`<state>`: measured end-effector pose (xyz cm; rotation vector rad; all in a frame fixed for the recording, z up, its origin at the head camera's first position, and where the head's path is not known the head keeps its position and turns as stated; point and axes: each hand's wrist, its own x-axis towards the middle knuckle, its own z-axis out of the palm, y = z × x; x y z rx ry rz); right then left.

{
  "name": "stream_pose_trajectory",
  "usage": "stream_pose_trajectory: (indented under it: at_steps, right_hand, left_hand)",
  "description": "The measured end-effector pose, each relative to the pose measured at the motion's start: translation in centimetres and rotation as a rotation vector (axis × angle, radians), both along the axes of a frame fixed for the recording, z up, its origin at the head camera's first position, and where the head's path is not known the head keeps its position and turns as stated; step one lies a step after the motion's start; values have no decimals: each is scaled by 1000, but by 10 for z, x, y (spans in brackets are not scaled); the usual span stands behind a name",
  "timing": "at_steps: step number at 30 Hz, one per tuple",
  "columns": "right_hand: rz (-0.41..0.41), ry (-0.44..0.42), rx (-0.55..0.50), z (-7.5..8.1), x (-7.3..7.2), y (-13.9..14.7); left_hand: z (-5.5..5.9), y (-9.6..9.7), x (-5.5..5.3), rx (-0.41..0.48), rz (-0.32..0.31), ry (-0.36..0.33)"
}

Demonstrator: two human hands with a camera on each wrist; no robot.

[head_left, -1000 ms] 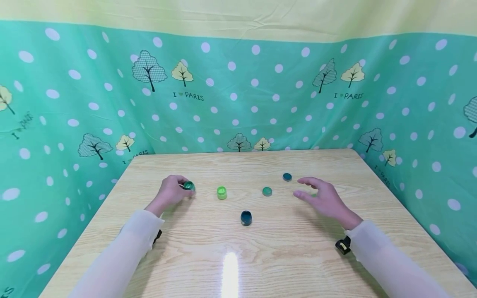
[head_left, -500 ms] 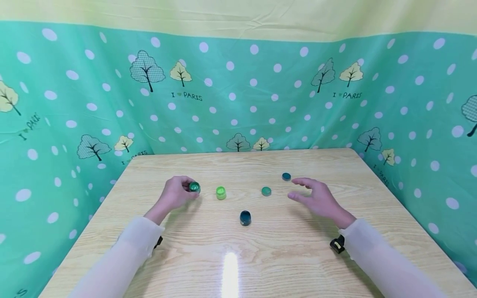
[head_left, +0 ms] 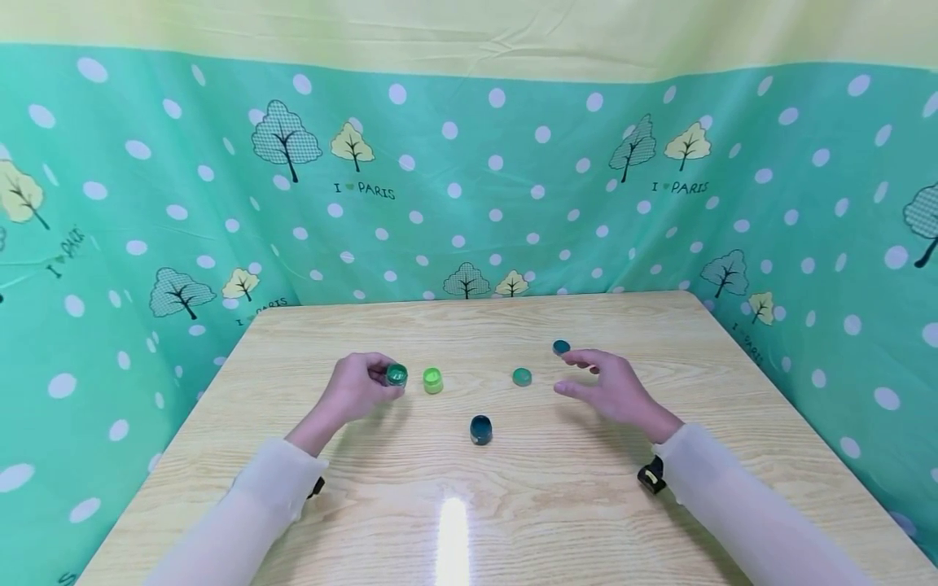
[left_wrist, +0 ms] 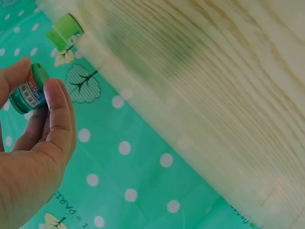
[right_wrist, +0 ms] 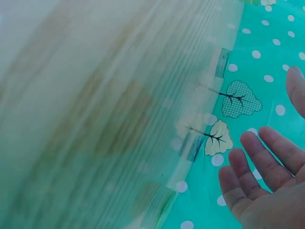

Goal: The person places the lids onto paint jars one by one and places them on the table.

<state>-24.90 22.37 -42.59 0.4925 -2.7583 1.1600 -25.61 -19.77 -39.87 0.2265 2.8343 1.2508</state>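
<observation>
My left hand (head_left: 357,387) pinches a small dark green paint pot (head_left: 396,374) between thumb and fingers, above the left of the table. A printed label shows on this pot in the left wrist view. Just right of it stands a light green pot (head_left: 432,380). Nearer the front is a dark blue-teal pot (head_left: 480,430). My right hand (head_left: 611,389) hovers with fingers spread and thumb apart, holding nothing. Beyond its fingertips lies a dark teal lid (head_left: 561,347), and to its left a green lid (head_left: 522,377). Whatever lies under this hand is hidden in the head view.
Everything stands on a light wood-grain table (head_left: 396,505), with a bright light reflection near its front. A green dotted curtain (head_left: 469,187) with printed trees hangs behind and along both sides.
My left hand has carried the dark green pot rightward, closer to the light green pot. My right hand has drifted left, toward the lids. A light green patch under it is now covered.
</observation>
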Motion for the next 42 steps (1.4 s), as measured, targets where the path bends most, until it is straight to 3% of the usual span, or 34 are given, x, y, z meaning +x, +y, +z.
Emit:
stream_pose_trajectory:
  at_steps: [16, 29, 42]
  right_hand:
    - [-37, -94, 27, 1, -12, -18]
    - [-25, -122, 52, 1, -18, -32]
    - [-13, -196, 87, -1, -28, -44]
  left_hand:
    - [3, 8, 16, 28, -27, 15]
    - [6, 13, 29, 38, -56, 34]
    - [3, 14, 35, 38, -79, 62]
